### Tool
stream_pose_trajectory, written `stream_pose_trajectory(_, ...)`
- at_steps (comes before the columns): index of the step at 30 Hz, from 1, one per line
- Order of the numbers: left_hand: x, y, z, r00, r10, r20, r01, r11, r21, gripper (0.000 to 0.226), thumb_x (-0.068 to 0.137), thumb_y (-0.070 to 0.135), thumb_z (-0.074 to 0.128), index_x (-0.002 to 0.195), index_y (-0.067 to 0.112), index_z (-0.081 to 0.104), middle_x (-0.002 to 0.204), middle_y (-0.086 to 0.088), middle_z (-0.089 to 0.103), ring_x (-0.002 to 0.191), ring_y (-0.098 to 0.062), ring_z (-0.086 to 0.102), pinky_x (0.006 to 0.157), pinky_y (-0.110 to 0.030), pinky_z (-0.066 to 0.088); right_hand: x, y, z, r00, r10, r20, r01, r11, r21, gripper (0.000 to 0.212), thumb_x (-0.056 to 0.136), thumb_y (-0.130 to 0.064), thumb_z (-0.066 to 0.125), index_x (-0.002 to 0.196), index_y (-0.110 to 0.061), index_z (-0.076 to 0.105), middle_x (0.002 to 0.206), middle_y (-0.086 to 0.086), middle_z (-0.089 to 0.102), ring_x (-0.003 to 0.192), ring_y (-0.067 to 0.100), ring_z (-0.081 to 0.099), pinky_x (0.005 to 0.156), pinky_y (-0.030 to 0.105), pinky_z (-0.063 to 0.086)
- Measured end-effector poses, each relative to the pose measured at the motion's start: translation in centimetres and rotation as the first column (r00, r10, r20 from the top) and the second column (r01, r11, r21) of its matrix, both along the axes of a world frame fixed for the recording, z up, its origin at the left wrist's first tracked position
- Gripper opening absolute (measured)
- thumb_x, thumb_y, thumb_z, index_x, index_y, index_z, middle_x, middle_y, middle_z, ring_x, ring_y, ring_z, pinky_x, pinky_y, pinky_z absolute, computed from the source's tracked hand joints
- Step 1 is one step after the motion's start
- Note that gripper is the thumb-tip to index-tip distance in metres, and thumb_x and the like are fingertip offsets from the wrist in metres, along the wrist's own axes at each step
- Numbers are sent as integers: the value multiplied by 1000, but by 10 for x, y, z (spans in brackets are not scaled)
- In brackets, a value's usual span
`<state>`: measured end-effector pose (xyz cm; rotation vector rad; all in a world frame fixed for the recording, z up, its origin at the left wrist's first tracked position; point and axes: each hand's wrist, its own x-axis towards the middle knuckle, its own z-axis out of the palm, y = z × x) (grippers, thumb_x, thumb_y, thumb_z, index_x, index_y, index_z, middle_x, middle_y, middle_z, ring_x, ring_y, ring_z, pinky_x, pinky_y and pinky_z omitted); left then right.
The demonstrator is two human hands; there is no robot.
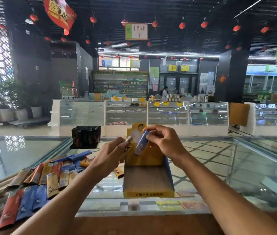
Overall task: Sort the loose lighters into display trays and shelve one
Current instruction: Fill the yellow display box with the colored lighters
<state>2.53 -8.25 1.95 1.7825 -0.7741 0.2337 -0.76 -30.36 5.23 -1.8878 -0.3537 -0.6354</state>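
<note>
A blue lighter (140,144) is pinched by the right hand (164,141) over the empty tray (146,181), an orange lighter (128,147) gripped by the left hand (109,156). Each is best stood upright at the tray's 12 o'clock wall; the pile (38,180) lies at 8 o'clock.

a shop: glass display counters (166,112), stocked shelves (120,83)

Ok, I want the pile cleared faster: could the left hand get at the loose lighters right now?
Probably not yet: the left hand pinches an orange lighter. The loose lighters lie just beside it, nothing between.
</note>
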Motion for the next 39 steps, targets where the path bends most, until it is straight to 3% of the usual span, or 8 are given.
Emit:
stream_pose_trajectory(2, 1, 4, -3, 999, 8, 49, -8, 1000, -17, 36, 95, 45, 53, 95, 10, 59, 67, -1, 56, 48, -5, 43, 43, -20, 34, 5, -5, -6, 1000, -16, 18, 16, 1000, -12, 22, 94, -4, 67, 108, -18, 76, 89, 0, 72, 84, 14, 69, 75, 25, 59)
stream_pose_trajectory(6, 10, 12, -8, 989, 89, 114, -90, 996, 4, 26, 104, 37, 55, 94, 13, 57, 65, 1, 57, 49, -8, 45, 44, -26, 36, 11, -12, -14, 979, -144, 145, 176, 956, -236, 19, 91, -16, 74, 108, -25, 75, 97, -11, 72, 91, 5, 67, 82, 23, 57)
stream_pose_trajectory(11, 14, 11, -10, 986, 111, 128, -117, 993, 36, 24, 104, 36, 54, 91, 16, 58, 63, 2, 58, 48, -6, 46, 44, -24, 37, 13, -6, -20, 968, -179, 174, 232, 901, -367, 18, 88, -21, 78, 106, -25, 78, 104, -8, 76, 94, 7, 68, 85, 25, 56)
stream_pose_trajectory(15, 13, 10, -10, 989, 96, 110, -101, 994, 36, 20, 104, 34, 54, 96, 17, 59, 68, -2, 60, 47, -2, 47, 44, -20, 38, 15, -2, -26, 973, -172, 152, 223, 869, -443, 20, 90, -23, 75, 110, -25, 77, 113, -9, 75, 99, 3, 66, 84, 12, 49)
stream_pose_trajectory(20, 15, 13, -12, 990, 93, 103, -98, 994, 46, 16, 104, 36, 54, 98, 23, 61, 70, 1, 62, 51, -3, 50, 48, -24, 39, 13, 0, -25, 968, -193, 159, 247, 842, -480, 23, 92, -24, 72, 114, -23, 76, 119, -9, 73, 107, 7, 65, 91, 19, 48)
stream_pose_trajectory(27, 9, 13, -12, 1000, -7, -25, 6, 1000, -31, 11, 107, 25, 51, 102, 19, 60, 75, -5, 60, 54, -8, 48, 46, -22, 38, 10, -6, -27, 962, -223, 156, 270, 850, -453, 21, 92, -24, 73, 112, -26, 77, 117, -9, 74, 102, 1, 62, 87, 15, 48)
stream_pose_trajectory(34, 8, 11, -12, 1000, -4, 3, 4, 1000, 7, 11, 107, 26, 51, 105, 19, 59, 76, -5, 60, 55, -6, 49, 48, -22, 39, 11, -2, -29, 967, -210, 144, 254, 841, -477, 22, 93, -27, 71, 115, -28, 73, 117, -10, 72, 105, 6, 64, 91, 25, 54)
stream_pose_trajectory(39, 7, 12, -12, 1000, 13, 10, -13, 1000, 10, 11, 107, 25, 50, 103, 18, 59, 75, -5, 60, 52, -4, 48, 47, -22, 39, 9, -1, -26, 955, -206, 213, 282, 854, -437, 24, 91, -32, 72, 115, -29, 72, 108, -8, 73, 95, 6, 64, 83, 25, 55)
